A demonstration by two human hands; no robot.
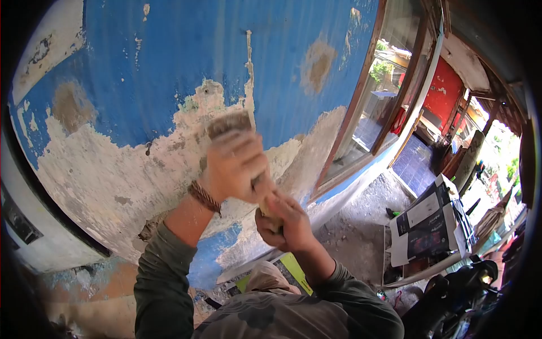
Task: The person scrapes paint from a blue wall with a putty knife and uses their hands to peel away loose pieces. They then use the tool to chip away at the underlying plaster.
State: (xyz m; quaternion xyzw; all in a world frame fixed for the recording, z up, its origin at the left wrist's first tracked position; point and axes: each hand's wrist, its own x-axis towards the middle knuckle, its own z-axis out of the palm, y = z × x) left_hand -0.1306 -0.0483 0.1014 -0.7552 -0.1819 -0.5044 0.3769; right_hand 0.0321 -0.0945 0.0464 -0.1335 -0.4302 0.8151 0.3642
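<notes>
A scraper with a wide flat blade [228,125] is against the wall, over the bare patch just below the blue paint [169,62]. My left hand [236,166], with a braided bracelet at its wrist, is wrapped round the tool near the blade and is blurred. Lower and to the right, my right hand [287,221] grips the handle's lower end. Around the blade the wall shows rough, pale plaster [96,169] with ragged paint edges. A thin vertical strip of bare plaster runs up through the blue above the blade.
A wooden-framed window [370,96] stands right of the wall. Farther right are a printed cardboard box [426,223] and a dark motorbike [451,299]. Dusty ground [355,231] with debris lies below the window. A green and black printed item [293,268] is beneath my arms.
</notes>
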